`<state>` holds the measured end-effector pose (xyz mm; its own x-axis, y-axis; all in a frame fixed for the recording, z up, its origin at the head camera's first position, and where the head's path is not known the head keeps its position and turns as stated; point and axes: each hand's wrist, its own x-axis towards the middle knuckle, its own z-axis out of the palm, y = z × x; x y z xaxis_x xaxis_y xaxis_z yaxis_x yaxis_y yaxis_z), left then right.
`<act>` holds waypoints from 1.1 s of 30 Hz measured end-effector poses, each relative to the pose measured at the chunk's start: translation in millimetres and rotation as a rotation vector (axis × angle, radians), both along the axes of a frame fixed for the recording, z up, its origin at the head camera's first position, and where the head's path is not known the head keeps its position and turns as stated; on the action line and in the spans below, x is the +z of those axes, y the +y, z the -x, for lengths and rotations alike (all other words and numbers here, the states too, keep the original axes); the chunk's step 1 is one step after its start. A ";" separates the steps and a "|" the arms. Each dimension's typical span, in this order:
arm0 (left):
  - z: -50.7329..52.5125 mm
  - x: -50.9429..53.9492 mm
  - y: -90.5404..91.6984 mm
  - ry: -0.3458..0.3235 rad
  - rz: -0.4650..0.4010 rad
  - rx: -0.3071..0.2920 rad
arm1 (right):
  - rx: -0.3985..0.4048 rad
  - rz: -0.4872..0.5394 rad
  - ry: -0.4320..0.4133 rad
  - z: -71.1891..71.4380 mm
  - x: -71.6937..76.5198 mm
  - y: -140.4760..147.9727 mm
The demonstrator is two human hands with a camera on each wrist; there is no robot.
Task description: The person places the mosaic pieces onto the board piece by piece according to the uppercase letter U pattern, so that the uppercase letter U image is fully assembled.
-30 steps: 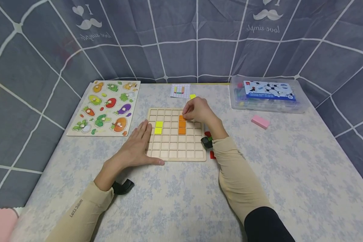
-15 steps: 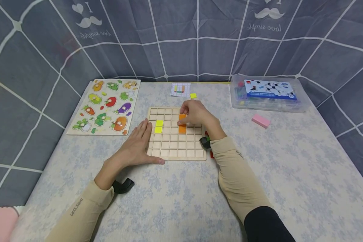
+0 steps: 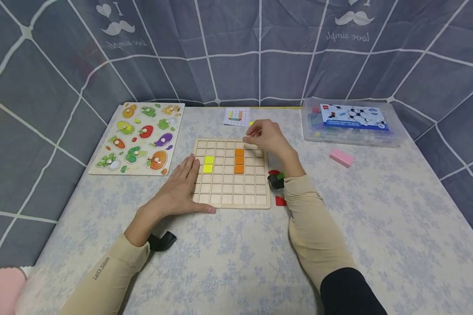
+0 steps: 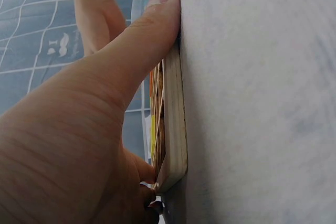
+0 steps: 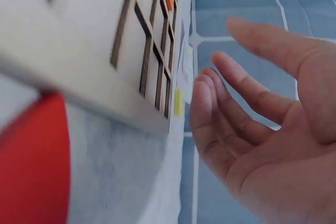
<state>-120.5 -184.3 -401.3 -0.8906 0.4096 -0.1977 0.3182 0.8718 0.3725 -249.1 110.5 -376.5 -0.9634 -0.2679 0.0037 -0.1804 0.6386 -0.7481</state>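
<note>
A wooden grid board (image 3: 222,189) lies at the middle of the table. My left hand (image 3: 173,191) rests along its left edge, fingers straight, and in the left wrist view the thumb (image 4: 152,22) lies against the front edge. Two yellow squares (image 3: 208,168) sit in cells at left, and a column of three orange squares (image 3: 239,160) stands right of centre. My right hand (image 3: 270,138) hovers over the board's far right part. In the right wrist view its fingers are relaxed and apart from the thumb, holding nothing. A loose yellow square (image 5: 178,102) lies beyond the board.
A pattern card (image 3: 237,117) lies behind the board. Red pieces (image 3: 280,201) and a green piece (image 3: 281,175) lie at its right, partly hidden by the right wrist. A vegetable puzzle (image 3: 139,140) is at left; a pink block (image 3: 341,158) and clear plastic box (image 3: 351,139) are at right.
My right hand has let go of the top orange square, which now lies in its cell, and has moved up and right. My left hand stays at the board.
</note>
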 end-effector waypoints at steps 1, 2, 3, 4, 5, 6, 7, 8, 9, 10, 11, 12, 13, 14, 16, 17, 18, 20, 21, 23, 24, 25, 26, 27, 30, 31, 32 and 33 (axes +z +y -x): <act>-0.2 -0.2 -0.1 0.001 -0.003 -0.002 | -0.016 0.018 0.002 2.5 -0.1 3.0; -0.4 -0.2 0.2 0.000 -0.004 -0.003 | -0.027 0.037 -0.002 5.6 -0.5 6.0; -0.5 -0.5 0.5 0.000 -0.003 -0.004 | -0.039 0.050 -0.001 9.3 -1.4 8.6; -0.8 -0.4 0.7 0.002 -0.003 -0.006 | -0.052 0.060 0.001 12.8 -2.2 10.8; -1.0 -0.4 0.8 0.004 -0.007 -0.008 | -0.062 0.072 0.004 16.7 -3.4 13.0; -1.1 -0.4 0.8 0.008 -0.007 -0.008 | -0.072 0.077 0.013 20.9 -5.0 15.0; -1.3 -0.5 0.6 0.010 -0.008 -0.007 | -0.078 0.074 0.022 25.2 -6.5 16.8; -1.5 -0.4 0.8 0.010 -0.007 -0.006 | -0.081 0.069 0.029 29.4 -7.9 18.5; -1.7 -0.4 0.7 0.012 -0.007 -0.005 | -0.085 0.058 0.039 33.8 -9.6 20.1; -2.0 -0.2 0.7 0.012 -0.007 -0.005 | -0.084 0.050 0.043 37.5 -10.6 21.8; -2.2 -0.2 0.6 0.011 -0.006 -0.006 | -0.078 0.038 0.044 41.8 -12.0 23.7; -2.4 -0.1 0.7 0.011 -0.005 -0.006 | -0.073 0.024 0.040 46.0 -13.1 25.2; -2.4 -0.1 0.9 0.012 -0.004 -0.008 | -0.062 0.007 0.037 49.8 -13.6 26.5; -2.4 0.1 1.2 0.013 -0.001 -0.010 | -0.048 -0.013 0.032 53.4 -14.1 27.6; -2.4 0.3 1.3 0.019 -0.004 -0.013 | -0.019 -0.050 0.022 59.5 -14.5 29.0; -2.3 0.5 1.4 0.022 -0.007 -0.015 | -0.007 -0.072 0.023 62.2 -14.9 29.3; -2.2 0.7 1.9 0.022 -0.008 -0.015 | 0.003 -0.093 0.026 64.4 -15.0 29.2; -1.8 0.8 2.2 0.023 -0.014 -0.017 | 0.018 -0.130 0.034 67.2 -14.9 28.8; -1.5 0.9 2.4 0.023 -0.018 -0.018 | 0.021 -0.141 0.038 68.2 -14.8 28.4; -1.0 0.7 2.6 0.019 -0.015 -0.015 | 0.023 -0.162 0.051 69.5 -14.6 27.0; -0.8 0.6 2.8 0.017 -0.010 -0.013 | 0.025 -0.168 0.057 70.0 -14.7 26.1; -0.6 0.7 2.6 0.018 -0.010 -0.013 | 0.024 -0.174 0.064 70.5 -14.8 25.2; -0.6 0.7 2.4 0.017 -0.008 -0.011 | 0.024 -0.179 0.073 70.8 -14.9 24.2; -0.6 0.8 2.2 0.017 -0.006 -0.010 | 0.023 -0.182 0.082 71.1 -15.2 23.1; -1.1 1.3 1.0 0.016 -0.006 -0.006 | 0.019 -0.171 0.103 71.9 -16.2 20.1; -1.2 1.4 0.4 0.015 -0.008 -0.004 | 0.018 -0.160 0.108 72.0 -16.6 19.3; -1.3 1.5 0.0 0.013 -0.008 -0.001 | 0.016 -0.148 0.112 71.9 -16.7 18.7; -1.3 1.6 -0.5 0.011 -0.008 0.002 | 0.013 -0.136 0.115 71.9 -16.8 18.1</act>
